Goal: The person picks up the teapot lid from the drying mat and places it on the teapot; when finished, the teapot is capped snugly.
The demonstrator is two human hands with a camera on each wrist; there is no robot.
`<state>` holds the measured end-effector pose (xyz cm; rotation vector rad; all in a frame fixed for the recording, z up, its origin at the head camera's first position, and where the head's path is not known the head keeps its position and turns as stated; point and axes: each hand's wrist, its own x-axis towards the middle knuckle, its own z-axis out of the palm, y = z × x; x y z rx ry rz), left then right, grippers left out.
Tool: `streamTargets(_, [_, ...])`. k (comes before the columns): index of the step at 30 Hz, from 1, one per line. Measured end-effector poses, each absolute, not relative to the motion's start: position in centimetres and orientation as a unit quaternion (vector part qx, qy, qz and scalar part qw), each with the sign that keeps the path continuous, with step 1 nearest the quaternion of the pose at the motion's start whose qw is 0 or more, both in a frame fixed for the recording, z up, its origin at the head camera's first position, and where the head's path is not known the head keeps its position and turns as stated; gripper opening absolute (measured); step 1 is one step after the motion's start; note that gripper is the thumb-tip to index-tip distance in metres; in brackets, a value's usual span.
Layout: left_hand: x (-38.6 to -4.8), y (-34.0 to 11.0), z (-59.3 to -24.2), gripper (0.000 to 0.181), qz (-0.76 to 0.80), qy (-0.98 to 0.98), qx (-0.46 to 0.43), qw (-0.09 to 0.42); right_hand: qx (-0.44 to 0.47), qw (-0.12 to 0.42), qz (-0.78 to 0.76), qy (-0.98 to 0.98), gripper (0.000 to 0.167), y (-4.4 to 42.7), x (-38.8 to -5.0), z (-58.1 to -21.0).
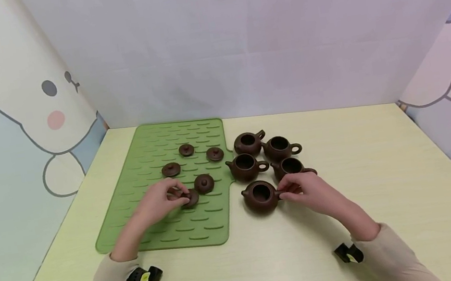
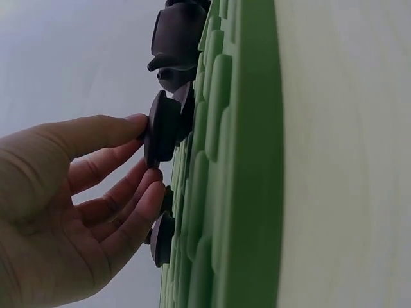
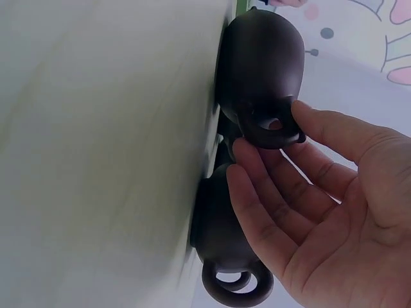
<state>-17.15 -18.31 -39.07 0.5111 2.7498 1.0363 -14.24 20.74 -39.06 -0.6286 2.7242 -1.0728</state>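
Observation:
My left hand (image 1: 159,200) pinches a small dark brown teapot lid (image 1: 192,199) by its knob, above the green mat. The left wrist view shows this lid (image 2: 168,128) tilted on edge to the camera, apart from the mat. Beside it on the mat sits another round lid (image 1: 204,183). With thumb and fingers my right hand (image 1: 314,191) holds the loop handle of a lidless dark brown teapot (image 1: 257,204), whose spout points left. In the right wrist view, the thumb meets the handle of that teapot (image 3: 266,58); a second teapot (image 3: 221,224) is just beyond the fingers.
The green ridged mat (image 1: 169,234) covers the table's left part and bears more lids, including one (image 1: 171,169) behind my left hand. Several open teapots, one of them (image 1: 244,167) by the mat's edge, cluster behind the held one. A pale wall (image 1: 261,57) rises behind the table.

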Motion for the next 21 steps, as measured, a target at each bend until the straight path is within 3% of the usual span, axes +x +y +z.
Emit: streamTargets(21, [-16.9, -15.6, -38.1, 0.011, 0.371, 0.905, 0.191, 0.082, -0.209, 0.043, -0.329, 0.92, 0.005, 19.8, -14.2, -38.8])
